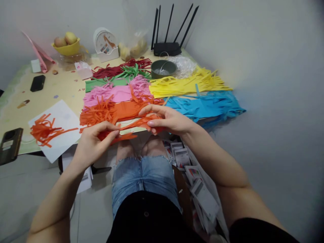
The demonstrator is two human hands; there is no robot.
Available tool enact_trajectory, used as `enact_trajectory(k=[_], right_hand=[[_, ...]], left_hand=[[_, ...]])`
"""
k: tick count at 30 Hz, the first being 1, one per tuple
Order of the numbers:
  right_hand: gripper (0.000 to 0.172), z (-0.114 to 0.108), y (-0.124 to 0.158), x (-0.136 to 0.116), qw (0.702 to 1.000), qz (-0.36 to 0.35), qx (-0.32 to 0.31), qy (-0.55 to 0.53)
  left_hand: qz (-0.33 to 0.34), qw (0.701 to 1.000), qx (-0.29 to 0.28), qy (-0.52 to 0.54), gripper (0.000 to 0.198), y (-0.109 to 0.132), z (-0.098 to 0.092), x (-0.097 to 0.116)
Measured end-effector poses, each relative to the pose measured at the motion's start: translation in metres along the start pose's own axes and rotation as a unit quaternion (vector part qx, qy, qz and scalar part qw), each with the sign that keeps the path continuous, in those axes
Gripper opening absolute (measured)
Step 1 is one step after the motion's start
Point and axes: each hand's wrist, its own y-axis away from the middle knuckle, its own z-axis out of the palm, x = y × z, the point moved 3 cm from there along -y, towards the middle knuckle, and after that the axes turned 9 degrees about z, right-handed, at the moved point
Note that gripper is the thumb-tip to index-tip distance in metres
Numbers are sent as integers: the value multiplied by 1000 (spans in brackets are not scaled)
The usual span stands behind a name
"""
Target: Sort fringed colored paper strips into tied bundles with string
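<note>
My left hand (94,144) pinches one end of an orange paper tassel (134,124) between thumb and fingers. My right hand (169,118) holds the tassel's other end, its fingers curled around it. Stretched between the two, the paper looks twisted at the front edge of the table, over my lap. Loose orange strips hang below my left hand. Just behind my hands lies a stack of orange fringed paper (128,110). To the left, an orange tassel bundle (45,130) rests on a white sheet (60,141).
Fringed stacks in pink (121,93), green (117,81), dark red (111,71), yellow (187,84) and blue (186,105) cover the table. Behind them stand a dark round tin (164,72) and a router (167,49). Two phones (10,145) lie left. Packets (204,199) fill a bag beside my right leg.
</note>
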Motion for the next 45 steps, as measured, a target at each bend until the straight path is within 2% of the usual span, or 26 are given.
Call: enact_trajectory(k=[2, 4, 6, 7, 8, 10, 12, 15, 18, 22, 24, 31, 34, 37, 38, 39, 40, 42, 43, 44, 45], right_hand=[[49, -2, -2, 3, 998, -20, 41, 47], [45, 0, 1, -2, 970, -98, 161, 153], [43, 10, 10, -10, 895, -208, 287, 272], [43, 17, 14, -14, 853, -253, 324, 323], [43, 24, 16, -16, 820, -281, 338, 365], [40, 35, 15, -17, 792, -302, 326, 419], [28, 37, 9, -16, 798, -305, 298, 425], [13, 32, 2, -16, 834, -321, 257, 369], [13, 28, -1, -15, 857, -307, 255, 325], [18, 33, -2, -13, 854, -288, 251, 353], [16, 34, -1, -13, 859, -278, 267, 337], [16, 18, 6, 0, 885, -193, 384, 181], [18, 10, 7, 13, 894, -166, 392, 136], [19, -2, 10, 21, 910, -130, 366, 145], [18, -6, 13, 20, 904, -121, 370, 174], [17, -10, 18, 17, 887, -118, 392, 216], [15, -12, 24, 10, 855, -124, 427, 265], [13, -7, 36, -8, 774, -160, 498, 356], [18, 0, 40, -17, 746, -187, 505, 393], [24, 10, 39, -26, 740, -213, 475, 426], [29, 22, 35, -31, 752, -237, 412, 458]], left_hand=[[22, 997, 23, -70, 15, 4, 1, 2], [32, 992, 46, -117, 13, 6, 2, 3], [25, 991, 55, -118, 13, 7, 3, 3], [17, 993, 49, -103, 13, 6, 4, 2], [9, 995, 43, -85, 12, 5, 5, 2], [0, 998, 31, -51, 12, 3, 5, 1], [-4, 999, 26, -34, 12, 2, 4, 1], [-6, 999, 19, -29, 12, 2, 3, -1], [-12, 1000, 11, -21, 12, 2, 4, -3], [-15, 1000, 10, -11, 12, 1, 6, -3], [-19, 1000, 8, -1, 13, 2, 7, -3], [-69, 995, 8, 72, 15, 2, 6, -15], [-77, 994, 12, 82, 15, 3, 7, -20], [-63, 996, 37, 53, 13, 5, 6, -22], [-54, 997, 47, 33, 12, 6, 5, -22], [-43, 997, 60, 8, 12, 8, 5, -21], [-33, 997, 69, -20, 12, 9, 5, -21], [-14, 995, 72, -72, 14, 11, 7, -19], [-4, 994, 68, -89, 15, 11, 8, -18], [5, 993, 61, -97, 15, 11, 10, -16], [14, 994, 53, -97, 16, 11, 12, -14]])
